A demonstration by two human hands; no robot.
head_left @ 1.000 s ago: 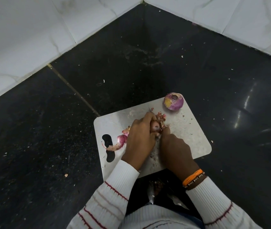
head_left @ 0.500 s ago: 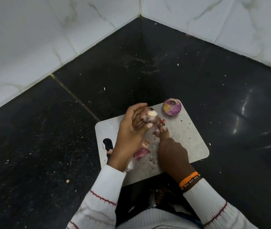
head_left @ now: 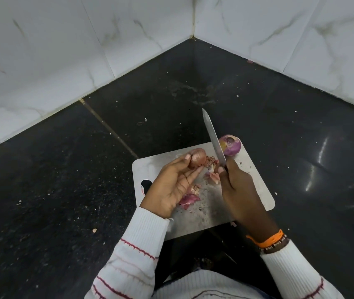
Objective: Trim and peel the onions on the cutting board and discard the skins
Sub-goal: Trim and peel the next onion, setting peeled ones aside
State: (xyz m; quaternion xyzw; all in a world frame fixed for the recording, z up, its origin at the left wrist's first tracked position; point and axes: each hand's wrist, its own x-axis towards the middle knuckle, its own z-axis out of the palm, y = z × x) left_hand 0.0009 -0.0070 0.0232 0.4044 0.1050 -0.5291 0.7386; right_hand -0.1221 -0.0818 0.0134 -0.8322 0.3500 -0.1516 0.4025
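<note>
Black stone counter (head_left: 53,190) carries a pale rectangular cutting board (head_left: 256,186). Left hand (head_left: 171,186) pinches a small brown-skinned onion (head_left: 197,160); right hand (head_left: 236,186) grips a steel-bladed knife (head_left: 213,139) pointing up. Peeled purple onion (head_left: 231,145) sits at the board's far corner, pink skins (head_left: 189,199) between the hands.

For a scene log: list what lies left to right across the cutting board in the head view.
Left hand → brown onion held in it → knife → peeled purple onion, at the cutting board's far right corner.
</note>
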